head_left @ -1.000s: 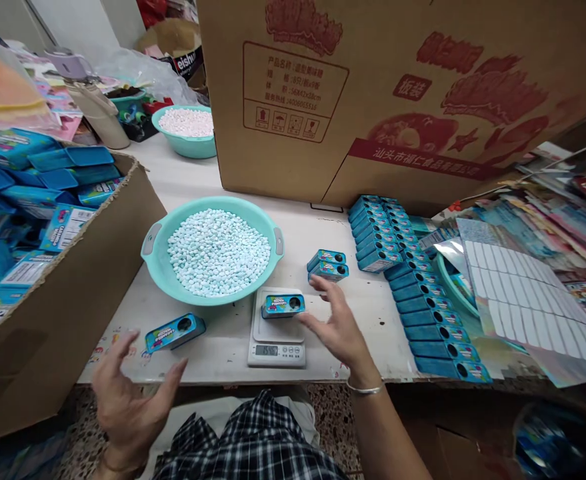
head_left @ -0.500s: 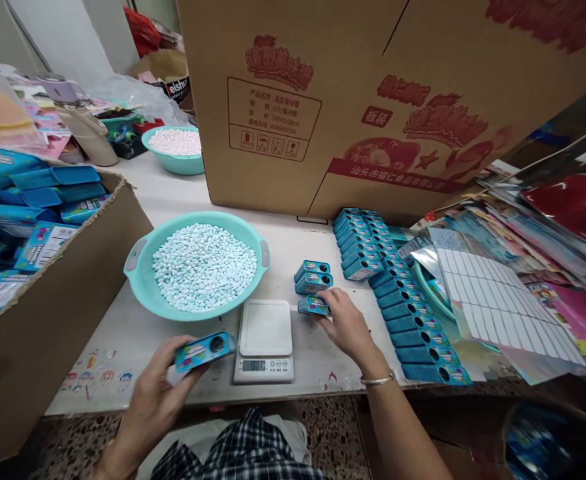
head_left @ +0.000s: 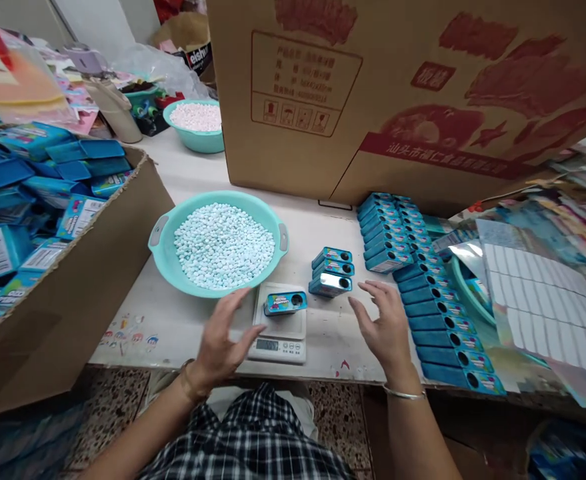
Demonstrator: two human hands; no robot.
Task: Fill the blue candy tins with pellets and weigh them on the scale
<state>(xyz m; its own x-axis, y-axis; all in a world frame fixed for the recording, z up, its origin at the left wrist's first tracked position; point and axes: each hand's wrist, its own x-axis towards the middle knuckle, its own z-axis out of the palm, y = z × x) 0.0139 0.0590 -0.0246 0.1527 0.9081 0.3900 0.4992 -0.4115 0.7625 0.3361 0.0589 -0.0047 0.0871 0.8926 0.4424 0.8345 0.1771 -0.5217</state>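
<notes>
Box [head_left: 285, 304], earlier in left hand [head_left: 223, 341], is now being supported by scale [head_left: 287, 331]; second box [head_left: 329, 285], released by right hand [head_left: 387, 327], is being left beside two boxes [head_left: 333, 268]; both hands are being held empty, wide.

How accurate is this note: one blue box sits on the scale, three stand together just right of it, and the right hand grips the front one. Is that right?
Not quite: the right hand grips nothing. The head view shows it open, with a gap between it and the front box of the three. The rest stands, including one blue box on the scale.
</notes>
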